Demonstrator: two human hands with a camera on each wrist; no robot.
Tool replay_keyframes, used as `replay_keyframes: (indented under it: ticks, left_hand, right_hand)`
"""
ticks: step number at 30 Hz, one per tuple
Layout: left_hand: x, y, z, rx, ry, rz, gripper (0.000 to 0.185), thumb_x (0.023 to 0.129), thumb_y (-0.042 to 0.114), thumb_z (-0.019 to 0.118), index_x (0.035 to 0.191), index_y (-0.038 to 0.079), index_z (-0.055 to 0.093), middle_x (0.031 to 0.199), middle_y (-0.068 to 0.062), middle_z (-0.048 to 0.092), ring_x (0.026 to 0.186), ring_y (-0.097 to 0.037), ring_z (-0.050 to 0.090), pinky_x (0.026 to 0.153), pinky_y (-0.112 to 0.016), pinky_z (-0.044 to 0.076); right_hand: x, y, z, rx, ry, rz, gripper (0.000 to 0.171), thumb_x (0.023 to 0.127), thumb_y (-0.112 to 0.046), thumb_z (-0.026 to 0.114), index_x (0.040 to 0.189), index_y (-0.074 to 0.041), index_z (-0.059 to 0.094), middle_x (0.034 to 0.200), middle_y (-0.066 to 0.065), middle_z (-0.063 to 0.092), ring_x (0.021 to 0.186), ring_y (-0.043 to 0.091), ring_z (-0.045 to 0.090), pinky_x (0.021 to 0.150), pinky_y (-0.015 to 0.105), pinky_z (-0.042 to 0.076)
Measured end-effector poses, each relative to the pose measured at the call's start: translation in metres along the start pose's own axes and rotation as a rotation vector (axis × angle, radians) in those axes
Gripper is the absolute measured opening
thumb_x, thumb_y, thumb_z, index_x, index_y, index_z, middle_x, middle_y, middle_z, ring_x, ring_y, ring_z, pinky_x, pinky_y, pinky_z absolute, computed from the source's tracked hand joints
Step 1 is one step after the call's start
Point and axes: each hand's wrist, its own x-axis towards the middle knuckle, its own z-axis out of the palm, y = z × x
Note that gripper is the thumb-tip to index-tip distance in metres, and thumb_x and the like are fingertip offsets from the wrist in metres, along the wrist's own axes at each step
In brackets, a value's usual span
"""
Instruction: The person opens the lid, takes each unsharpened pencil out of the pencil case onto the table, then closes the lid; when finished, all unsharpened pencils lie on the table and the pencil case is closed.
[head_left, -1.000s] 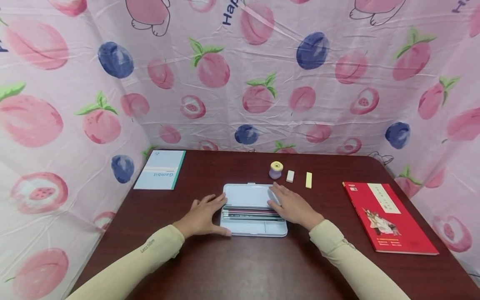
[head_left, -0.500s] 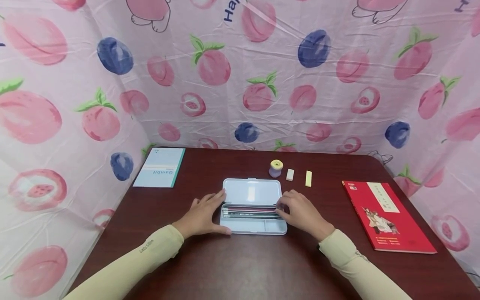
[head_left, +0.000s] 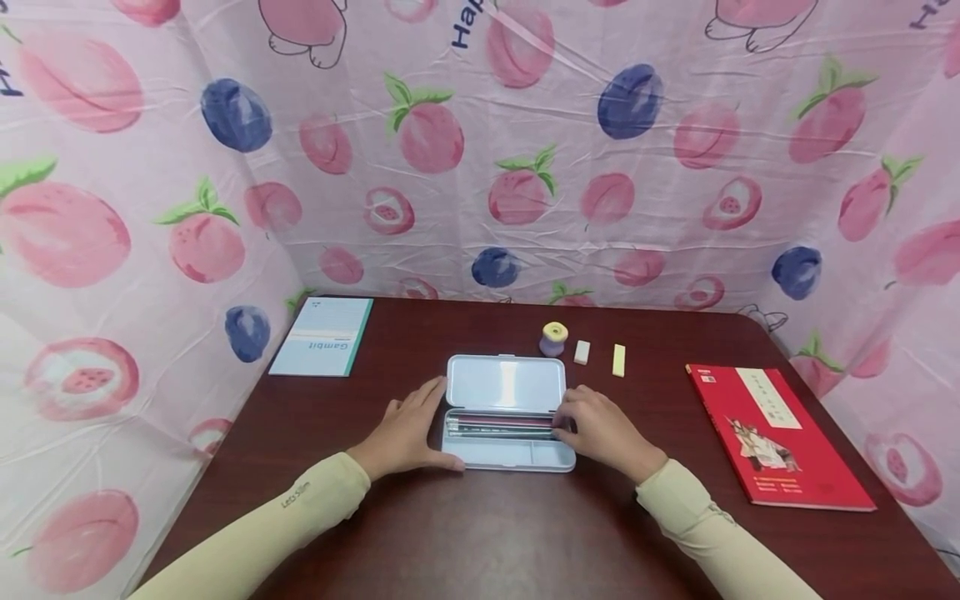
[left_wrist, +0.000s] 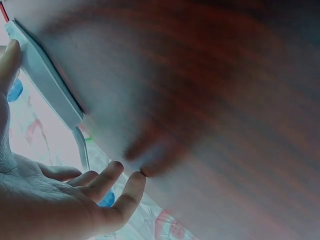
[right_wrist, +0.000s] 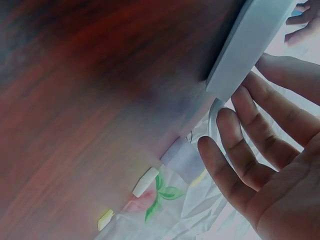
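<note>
While the open pencil case (head_left: 507, 417) lies mid-table toward the near edge, the left hand (head_left: 405, 432) rests flat against its left end, the right hand (head_left: 600, 429) pinching the pencils (head_left: 501, 427) inside.

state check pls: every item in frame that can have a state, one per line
Pale blue plastic pencil case: open, lid laid flat on the table.
Pencils: lying lengthwise in the case tray.
Light blue notebook: closed, flat.
Red softcover book: closed, flat.
Purple sharpener with yellow top: upright.
White eraser: lying flat.
Yellow eraser: lying flat.
Left hand: fingers straight, against the case's left end.
Right hand: at the case's right end; grip unclear.
</note>
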Motion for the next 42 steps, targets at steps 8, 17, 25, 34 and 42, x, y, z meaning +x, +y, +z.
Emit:
replay_keyframes:
  ticks: [8, 17, 25, 34, 42]
  left_hand:
    - [-0.0008, -0.0004, 0.0005, -0.004, -0.006, -0.004, 0.142, 0.066, 0.072, 0.092, 0.170, 0.006, 0.021, 0.175, -0.013, 0.031, 0.157, -0.032, 0.038, 0.114, -0.057, 0.038]
    - [-0.0009, -0.0007, -0.0002, 0.002, -0.024, -0.030, 0.136, 0.068, 0.075, 0.090, 0.167, 0.002, 0.031, 0.171, -0.016, 0.040, 0.158, -0.033, 0.038, 0.118, -0.060, 0.034]
    - [-0.0017, -0.0001, -0.0019, 0.012, -0.030, -0.013, 0.129, 0.069, 0.075, 0.088, 0.164, 0.004, 0.038, 0.166, -0.014, 0.046, 0.156, -0.033, 0.041, 0.115, -0.058, 0.036]
    - [-0.0014, -0.0009, -0.0011, 0.011, -0.023, 0.002, 0.128, 0.069, 0.075, 0.088, 0.164, 0.005, 0.039, 0.166, -0.013, 0.047, 0.155, -0.032, 0.041, 0.113, -0.058, 0.036]
    - [-0.0021, -0.0008, -0.0006, 0.015, -0.018, 0.002, 0.127, 0.069, 0.075, 0.089, 0.164, 0.005, 0.039, 0.165, -0.014, 0.047, 0.155, -0.032, 0.041, 0.113, -0.058, 0.036]
  right_hand:
    - [0.0017, -0.0005, 0.0016, -0.028, -0.011, -0.026, 0.011, 0.079, -0.012, 0.093, 0.085, -0.014, 0.084, 0.078, -0.005, 0.067, 0.078, 0.009, 0.052, 0.069, 0.028, 0.051]
    - [0.0012, -0.0027, 0.0026, -0.082, 0.027, -0.115, 0.011, 0.076, -0.008, 0.094, 0.080, -0.012, 0.084, 0.076, -0.004, 0.065, 0.076, 0.009, 0.050, 0.069, 0.028, 0.050]
    - [0.0003, -0.0034, 0.0063, -0.120, 0.038, -0.125, 0.011, 0.078, -0.009, 0.094, 0.079, -0.013, 0.084, 0.077, -0.005, 0.066, 0.075, 0.009, 0.048, 0.068, 0.026, 0.048]
    - [-0.0016, -0.0020, 0.0077, -0.152, 0.043, -0.132, 0.010, 0.081, -0.011, 0.093, 0.086, -0.013, 0.084, 0.081, -0.004, 0.067, 0.079, 0.011, 0.051, 0.072, 0.029, 0.052]
    - [-0.0047, -0.0006, 0.0083, -0.154, 0.028, -0.121, 0.010, 0.084, -0.012, 0.090, 0.089, -0.014, 0.082, 0.084, -0.004, 0.066, 0.082, 0.011, 0.052, 0.072, 0.027, 0.053]
